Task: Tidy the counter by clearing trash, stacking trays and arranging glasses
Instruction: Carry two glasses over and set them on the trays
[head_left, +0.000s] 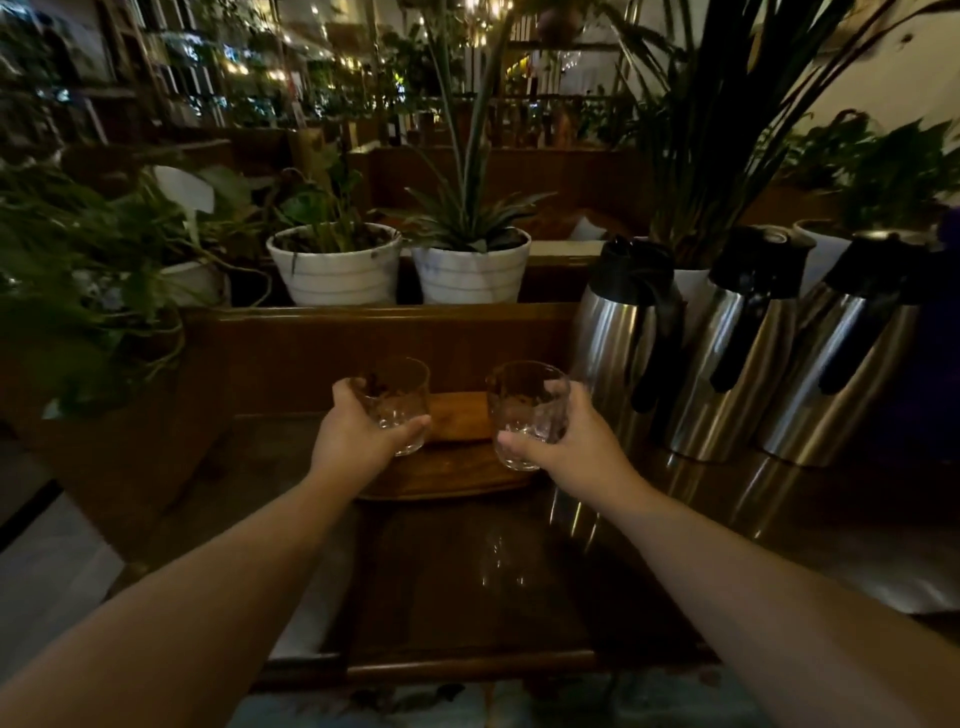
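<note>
Both hands were wrapped round glasses, one each. Left hand (358, 431) gripped a short clear faceted glass tumbler (396, 402), fingers curled round the far side, thumb across the near base. Right hand (563, 441) held a second clear faceted tumbler (525, 413) the same way, thumb low on the near wall. Both tumblers stood upright, mouths up, long axes vertical, apart from each other with a gap between.

Key relation: a brown wooden tray (457, 470) lay directly between and just below the two hands, slightly beyond the wrists, on the dark glossy tabletop (467, 582). Both tumbler bases looked at or just above the tray; contact could not be told in the dim light. Neither hand was clearly nearer; the tray sat centred.

Three steel vacuum flasks with black tops (737, 343) stood just right of the right hand, close to its knuckles, so that side seemed the tight one. White ribbed plant pots (337, 265) sat well beyond the hands on a raised ledge.

Judged step: arranging the glasses on the tray, likely straight down.
</note>
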